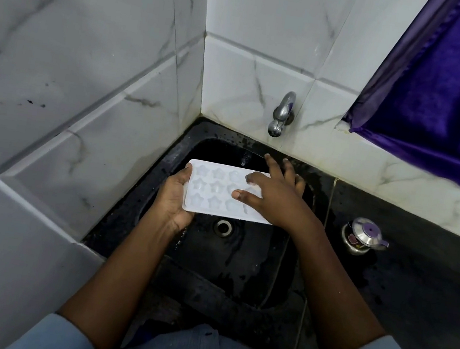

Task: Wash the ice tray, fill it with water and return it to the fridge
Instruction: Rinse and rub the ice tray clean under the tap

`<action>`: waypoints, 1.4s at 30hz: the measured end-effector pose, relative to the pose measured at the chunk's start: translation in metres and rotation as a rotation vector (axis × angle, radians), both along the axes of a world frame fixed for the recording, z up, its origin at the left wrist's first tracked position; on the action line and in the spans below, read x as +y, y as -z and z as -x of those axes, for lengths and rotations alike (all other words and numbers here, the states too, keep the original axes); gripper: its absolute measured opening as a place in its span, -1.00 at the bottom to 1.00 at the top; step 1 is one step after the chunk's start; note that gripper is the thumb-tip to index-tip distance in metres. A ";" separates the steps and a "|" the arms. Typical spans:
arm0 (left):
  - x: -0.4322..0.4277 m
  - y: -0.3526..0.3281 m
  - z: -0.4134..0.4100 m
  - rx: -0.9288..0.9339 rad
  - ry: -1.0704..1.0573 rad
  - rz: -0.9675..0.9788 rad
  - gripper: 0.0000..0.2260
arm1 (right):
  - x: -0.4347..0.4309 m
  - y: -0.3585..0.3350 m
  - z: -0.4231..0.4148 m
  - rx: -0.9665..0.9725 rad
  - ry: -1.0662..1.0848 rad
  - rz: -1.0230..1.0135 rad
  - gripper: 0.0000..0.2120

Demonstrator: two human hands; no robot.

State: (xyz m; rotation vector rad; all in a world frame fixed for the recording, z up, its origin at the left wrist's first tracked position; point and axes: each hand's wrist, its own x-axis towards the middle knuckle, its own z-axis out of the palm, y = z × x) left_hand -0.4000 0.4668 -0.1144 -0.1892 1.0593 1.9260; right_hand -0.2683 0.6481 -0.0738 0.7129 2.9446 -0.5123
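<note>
A white ice tray (pixel 214 191) with star-shaped cells is held level over the black sink (pixel 172 153), above the drain (pixel 224 227). My left hand (pixel 173 195) grips the tray's left end, thumb over the top edge. My right hand (pixel 273 194) lies on the tray's right half with its fingers spread and fairly straight, covering several cells. A steel tap (pixel 281 114) juts from the tiled wall above the sink's far edge; no water runs from it.
White marble-pattern tiled walls enclose the sink on the left and behind. A dark wet counter (pixel 416 277) extends right, with a small steel lidded pot (pixel 363 236) on it. A purple curtain (pixel 450 87) hangs at the upper right.
</note>
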 end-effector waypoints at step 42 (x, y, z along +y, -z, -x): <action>-0.010 0.000 -0.008 0.000 -0.008 0.001 -0.58 | 0.010 0.004 -0.027 0.034 0.067 -0.006 -0.38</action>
